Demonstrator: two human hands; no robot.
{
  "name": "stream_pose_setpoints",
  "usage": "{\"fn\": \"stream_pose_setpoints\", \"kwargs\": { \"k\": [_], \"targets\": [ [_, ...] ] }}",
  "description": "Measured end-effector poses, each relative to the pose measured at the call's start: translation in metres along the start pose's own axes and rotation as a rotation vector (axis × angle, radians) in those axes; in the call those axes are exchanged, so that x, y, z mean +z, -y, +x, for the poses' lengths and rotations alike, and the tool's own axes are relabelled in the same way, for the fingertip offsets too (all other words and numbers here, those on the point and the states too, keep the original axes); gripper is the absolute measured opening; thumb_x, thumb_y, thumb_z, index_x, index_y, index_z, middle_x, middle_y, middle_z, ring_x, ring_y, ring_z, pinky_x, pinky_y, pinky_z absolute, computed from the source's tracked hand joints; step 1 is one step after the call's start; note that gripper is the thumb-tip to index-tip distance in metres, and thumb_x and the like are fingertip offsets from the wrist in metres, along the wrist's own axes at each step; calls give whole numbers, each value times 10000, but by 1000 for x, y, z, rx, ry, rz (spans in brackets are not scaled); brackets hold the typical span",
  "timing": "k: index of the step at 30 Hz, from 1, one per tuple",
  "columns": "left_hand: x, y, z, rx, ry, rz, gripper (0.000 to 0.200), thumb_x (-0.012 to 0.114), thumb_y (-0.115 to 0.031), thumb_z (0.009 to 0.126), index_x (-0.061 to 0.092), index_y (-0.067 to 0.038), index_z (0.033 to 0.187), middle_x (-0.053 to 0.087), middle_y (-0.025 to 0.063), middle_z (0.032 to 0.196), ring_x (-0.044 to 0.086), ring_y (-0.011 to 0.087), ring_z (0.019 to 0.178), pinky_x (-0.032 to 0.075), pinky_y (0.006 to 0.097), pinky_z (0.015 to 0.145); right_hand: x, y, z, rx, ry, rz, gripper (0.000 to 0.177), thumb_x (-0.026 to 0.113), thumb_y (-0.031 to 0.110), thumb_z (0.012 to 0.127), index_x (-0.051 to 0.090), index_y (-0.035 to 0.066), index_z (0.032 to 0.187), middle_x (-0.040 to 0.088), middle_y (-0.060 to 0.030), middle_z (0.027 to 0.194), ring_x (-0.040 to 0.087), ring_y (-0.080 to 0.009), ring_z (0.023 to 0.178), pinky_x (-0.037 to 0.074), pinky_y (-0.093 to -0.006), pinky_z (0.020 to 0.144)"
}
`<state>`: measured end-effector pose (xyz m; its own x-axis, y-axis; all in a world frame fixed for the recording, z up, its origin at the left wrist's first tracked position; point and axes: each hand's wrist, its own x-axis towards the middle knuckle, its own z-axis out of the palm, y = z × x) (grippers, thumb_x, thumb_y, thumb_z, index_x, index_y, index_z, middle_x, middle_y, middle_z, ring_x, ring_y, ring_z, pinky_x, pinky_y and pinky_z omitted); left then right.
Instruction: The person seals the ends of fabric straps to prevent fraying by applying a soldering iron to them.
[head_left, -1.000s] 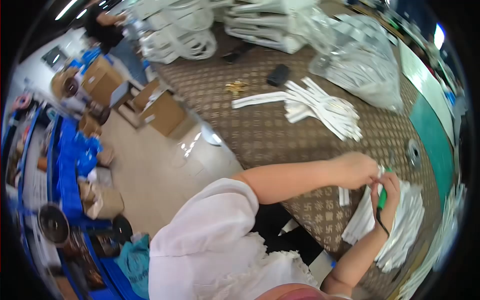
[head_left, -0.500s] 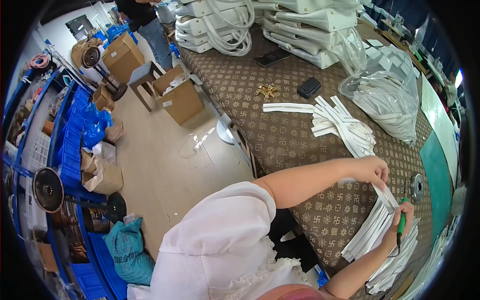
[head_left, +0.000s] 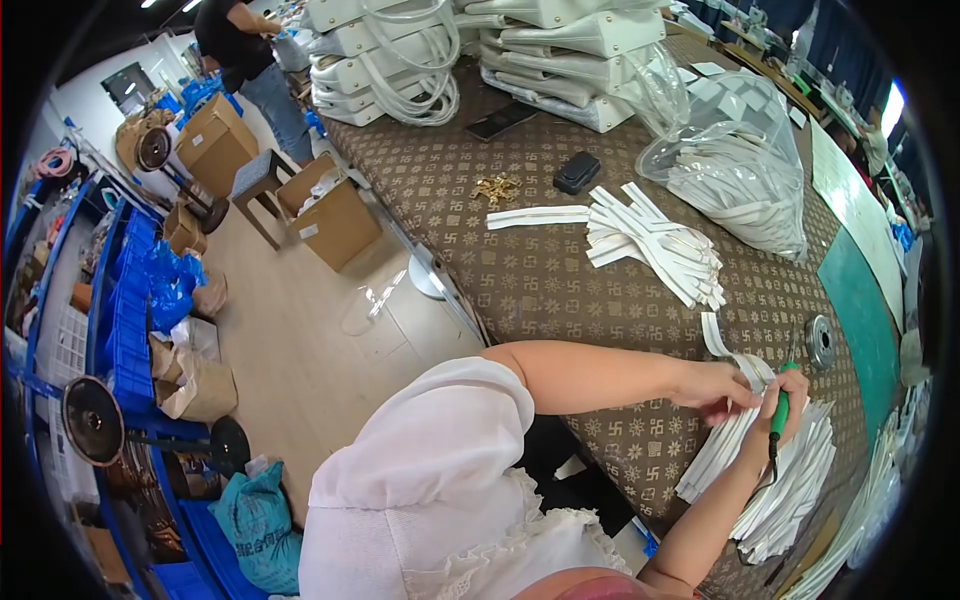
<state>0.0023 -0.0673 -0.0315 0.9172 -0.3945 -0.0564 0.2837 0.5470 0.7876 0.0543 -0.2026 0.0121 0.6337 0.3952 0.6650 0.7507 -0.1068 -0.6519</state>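
My left hand (head_left: 722, 388) has its fingers closed on a white zipper strip (head_left: 712, 335), whose free end curls up away from me. Close beside it, my right hand (head_left: 786, 402) grips a green-handled soldering iron (head_left: 779, 415), its thin tip pointing away from me and a dark cord trailing down. The right fingertips are near the same strip; whether they also touch it is hard to see. Under and beside my hands lie bundled white strips (head_left: 790, 480). Farther off, a fanned pile of white zipper strips (head_left: 655, 245) rests on the patterned tabletop (head_left: 560, 290).
A round metal piece (head_left: 820, 342) sits right of my hands. Beyond are gold metal parts (head_left: 497, 189), a black box-like object (head_left: 577, 173), a phone (head_left: 500, 121), a plastic bag of strips (head_left: 735, 185) and stacked white handbags (head_left: 575, 60). A person (head_left: 245, 70) stands at far left.
My left hand has come down closer to my right hand. The strip's far end now sticks out curled beyond my hands. The soldering iron has moved up slightly, and the whole view has shifted.
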Motion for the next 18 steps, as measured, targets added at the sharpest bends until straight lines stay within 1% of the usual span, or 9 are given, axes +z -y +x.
{"fn": "stream_pose_setpoints", "kwargs": {
  "k": [1, 4, 6, 8, 10, 12, 15, 17, 18],
  "targets": [
    [3, 2, 4, -7, 11, 2, 202, 600, -204, 847, 595, -29, 947, 615, 81, 785, 595, 142, 651, 460, 257, 544, 0, -1, -2, -31, -30, 16, 63, 527, 26, 780, 478, -2, 808, 483, -101, 888, 463, -237, 868, 369, -325, 834],
    [27, -10, -6, 549, -175, -423, 241, 638, -95, 805, 561, -11, 1018, 632, 97, 845, 624, 164, 759, 494, 266, 607, 5, -4, -6, -41, -50, -8, 60, 529, 46, 806, 487, 4, 811, 492, -96, 914, 473, -228, 896, 364, -325, 858],
    [27, -11, -7, 563, -197, -392, 248, 648, -55, 782, 559, -8, 1009, 632, 97, 852, 625, 174, 783, 501, 275, 631, 6, -2, -7, -46, -54, -14, 63, 531, 56, 820, 492, 6, 813, 496, -94, 928, 478, -223, 910, 362, -325, 869],
    [25, -14, -10, 607, -254, -324, 281, 667, 24, 736, 553, -3, 992, 632, 98, 866, 629, 193, 831, 514, 294, 679, 7, 6, -8, -33, -44, -37, 57, 528, 28, 794, 497, -5, 828, 496, -122, 930, 488, -262, 900, 374, -359, 869],
    [24, -15, -10, 600, -275, -308, 293, 670, 35, 726, 550, 1, 991, 633, 103, 873, 630, 194, 829, 518, 297, 687, 10, 6, -6, -45, -23, -14, 66, 527, 14, 781, 499, -10, 836, 496, -137, 931, 493, -281, 896, 380, -375, 869],
    [22, -14, -10, 576, -313, -290, 317, 676, 57, 706, 545, 8, 990, 635, 113, 888, 632, 197, 825, 526, 303, 702, 8, -8, -9, -80, -40, -4, 85, 530, 5, 788, 502, -10, 867, 499, -145, 958, 496, -296, 932, 374, -395, 895],
    [20, -14, -12, 598, -378, -253, 324, 680, 46, 702, 542, 20, 994, 637, 124, 896, 635, 202, 813, 533, 303, 685, 5, -24, -11, -168, 12, -23, 80, 520, 3, 818, 503, -12, 895, 502, -149, 978, 497, -304, 968, 363, -408, 918],
    [22, -16, -14, 580, -335, -263, 329, 682, 56, 687, 543, 30, 984, 637, 129, 871, 638, 203, 791, 535, 295, 657, 6, -24, -11, -75, -7, -38, 71, 512, 29, 856, 505, -17, 910, 502, -149, 1001, 496, -299, 982, 362, -406, 916],
    [22, -17, -15, 590, -351, -269, 329, 682, 56, 687, 543, 30, 984, 637, 129, 871, 638, 203, 791, 535, 295, 657, 8, -22, -10, -76, 10, -28, 71, 512, 29, 856, 505, -17, 910, 502, -149, 1001, 496, -299, 982, 362, -406, 916]
  ]
}}
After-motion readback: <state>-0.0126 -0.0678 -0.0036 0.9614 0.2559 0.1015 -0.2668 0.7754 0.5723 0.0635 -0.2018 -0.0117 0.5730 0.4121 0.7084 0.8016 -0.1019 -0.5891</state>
